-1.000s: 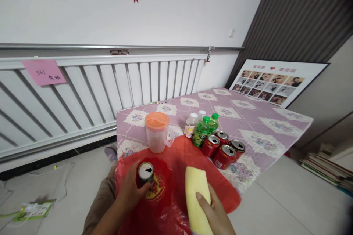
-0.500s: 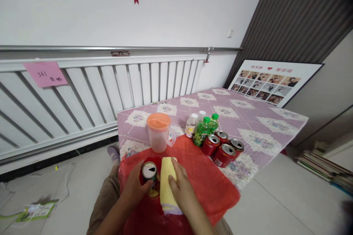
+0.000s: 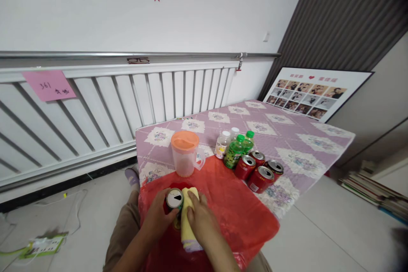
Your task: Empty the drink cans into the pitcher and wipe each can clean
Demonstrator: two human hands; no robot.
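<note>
My left hand (image 3: 158, 213) is wrapped round an opened green drink can (image 3: 174, 199) that stands upright near the front of the table. Pressed against the can's right side is a folded yellow towel (image 3: 188, 233), which my right hand (image 3: 201, 217) grips from the right. Both hands are over a red plastic sheet (image 3: 229, 208). Just beyond them stands a clear plastic pitcher (image 3: 184, 162) with an orange lid, its handle to the right.
Right of the pitcher stand several bottles (image 3: 234, 153), white-capped and green-capped, beside several opened red cans (image 3: 260, 179). A patterned cloth (image 3: 270, 129) covers the table. Behind are a white radiator (image 3: 162, 93) and a photo board (image 3: 315, 93).
My right hand has moved the yellow towel left, from beside the can to against it. My left hand keeps its hold on the can.
</note>
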